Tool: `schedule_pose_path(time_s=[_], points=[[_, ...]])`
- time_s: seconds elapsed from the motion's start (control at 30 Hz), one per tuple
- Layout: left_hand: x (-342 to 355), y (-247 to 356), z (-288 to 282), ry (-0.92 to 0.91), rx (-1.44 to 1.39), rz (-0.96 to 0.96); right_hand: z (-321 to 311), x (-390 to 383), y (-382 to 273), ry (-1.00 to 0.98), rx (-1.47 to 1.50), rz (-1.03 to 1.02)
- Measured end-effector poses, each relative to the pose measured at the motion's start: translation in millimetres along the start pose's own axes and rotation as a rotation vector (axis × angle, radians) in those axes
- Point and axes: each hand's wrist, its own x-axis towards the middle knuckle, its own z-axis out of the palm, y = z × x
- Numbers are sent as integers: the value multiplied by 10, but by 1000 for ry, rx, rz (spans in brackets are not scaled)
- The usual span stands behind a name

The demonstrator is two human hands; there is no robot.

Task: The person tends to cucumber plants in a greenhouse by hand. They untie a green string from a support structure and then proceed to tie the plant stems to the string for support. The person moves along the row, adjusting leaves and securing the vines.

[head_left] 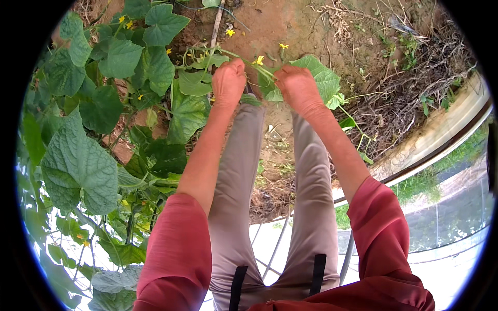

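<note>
In front of me, my left hand (228,83) and my right hand (295,85) are closed on a pale green vine stem (266,70), a short span apart. Yellow flowers (259,60) are on and near the stem between them. Just behind my right hand is a broad leaf (321,78); more leaves (189,83) lie left of my left hand. A thin pale stake (216,28) stands above that hand. My fingertips are partly hidden. Below are my legs in beige trousers (236,171).
Dense leafy vines (78,166) with yellow flowers fill the left side. Reddish soil (311,31) lies beyond my hands, with dry stems and roots (425,72) at right. A curved pale edge (454,119), probably plastic sheeting, runs along the right, beside green grass (441,168).
</note>
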Motion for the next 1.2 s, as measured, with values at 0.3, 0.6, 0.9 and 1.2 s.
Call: schedule_pose_path(time_s=[0.3,0.6,0.9,1.2], points=[[-16,112,-122,113,-73,259,-85,126,268,-222,581,224],[338,83,-200,-194,246,534,-79,145,301,-182,331,41],[328,194,-177,-145,331,404,-177,126,234,-235,47,78],[613,136,216,-194,-469,-615,-194,326,57,-279,-196,239]])
